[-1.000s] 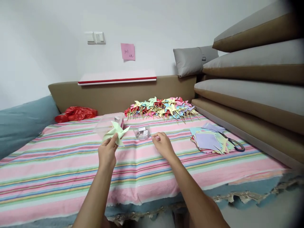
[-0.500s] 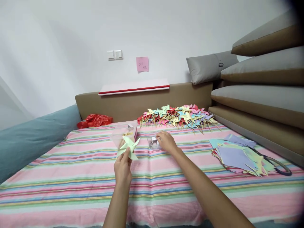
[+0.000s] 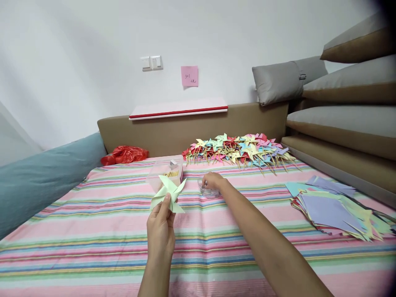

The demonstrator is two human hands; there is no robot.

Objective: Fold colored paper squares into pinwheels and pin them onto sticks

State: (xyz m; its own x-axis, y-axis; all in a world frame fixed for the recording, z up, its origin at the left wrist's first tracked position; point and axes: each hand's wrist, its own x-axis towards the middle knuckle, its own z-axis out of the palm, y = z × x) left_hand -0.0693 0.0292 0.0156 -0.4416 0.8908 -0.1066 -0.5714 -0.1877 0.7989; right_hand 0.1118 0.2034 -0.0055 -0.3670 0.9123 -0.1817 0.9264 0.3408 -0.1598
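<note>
while the pinwheel (image 3: 175,192) fans beyond the pinching left hand (image 3: 161,225), the right hand's (image 3: 213,180) grip is unclear.

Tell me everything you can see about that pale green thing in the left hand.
The pale green pinwheel looks like folded paper, with pointed blades splayed around its middle. The left hand pinches it, thumb on the side facing the camera. It is tilted, seemingly held above the striped cloth, and overlaps the clear box in this view. No stick shows; whether a pin sits in its centre is too small to tell.
</note>
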